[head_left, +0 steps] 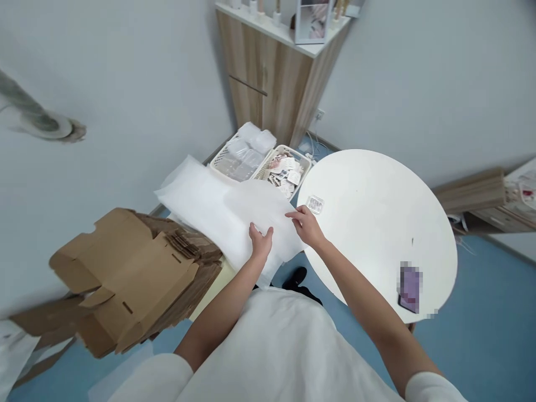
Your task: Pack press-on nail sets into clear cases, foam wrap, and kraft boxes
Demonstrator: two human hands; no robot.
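Observation:
A stack of thin white foam sheets [196,192] lies in front of me, and a loose top sheet [255,201] reaches right toward the round table. My left hand [261,243] is on the near part of this sheet, its thumb and index finger apart. At the sheet's right side, my right hand [309,226] has its thumb and fingers drawn together on the foam sheet; the exact contact is hard to make out. Just beyond that hand, a small clear plastic box [315,204] with little pieces inside sits on the table's edge.
Flattened brown cardboard boxes [125,268] are piled at left. Behind the foam stand a basket of clear plastic boxes [218,165] and a basket of printed cards [307,162]. The round white table [377,223] at right bears a phone [409,287]. A wooden cabinet [276,72] fills the corner.

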